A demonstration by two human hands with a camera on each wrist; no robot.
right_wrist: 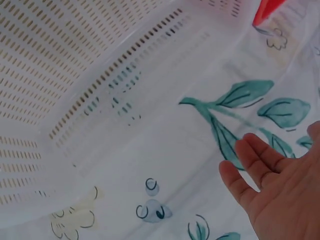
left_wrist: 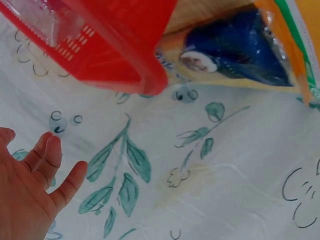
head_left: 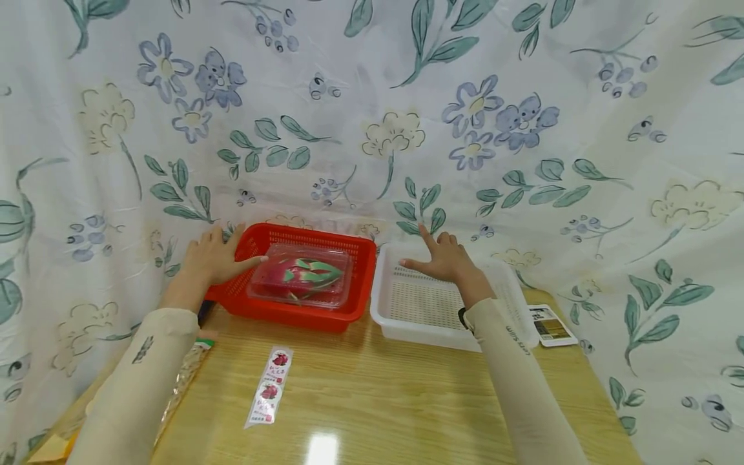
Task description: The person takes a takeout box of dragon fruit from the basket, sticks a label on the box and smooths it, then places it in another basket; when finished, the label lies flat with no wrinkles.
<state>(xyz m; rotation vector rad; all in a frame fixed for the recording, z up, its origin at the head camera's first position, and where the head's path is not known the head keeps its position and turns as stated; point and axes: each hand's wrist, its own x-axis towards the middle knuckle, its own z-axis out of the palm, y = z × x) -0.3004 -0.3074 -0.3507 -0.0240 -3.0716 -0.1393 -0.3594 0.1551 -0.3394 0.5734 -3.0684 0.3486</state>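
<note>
A red slotted basket (head_left: 360, 258) stands on the wooden table and holds a clear plastic box with a dragon fruit (head_left: 302, 278) inside. My left hand (head_left: 217, 257) hovers over the basket's left corner, fingers spread and straight, thumb toward the box; in the left wrist view the left hand (left_wrist: 30, 185) is open beside the red basket (left_wrist: 120, 50). A white slotted basket (head_left: 383, 303) sits to the right, nothing visible in it. Above its far edge my right hand (head_left: 442, 257) is spread flat; the right wrist view shows the right hand (right_wrist: 280, 185) open beside the white basket (right_wrist: 75, 90).
A strip of dragon-fruit stickers (head_left: 270, 386) lies on the table (head_left: 372, 400) in front of the red basket. A small printed card (head_left: 552, 325) sits right of the white basket. A packaged item (head_left: 188, 368) lies at the left edge. Floral cloth (head_left: 372, 116) hangs behind and around.
</note>
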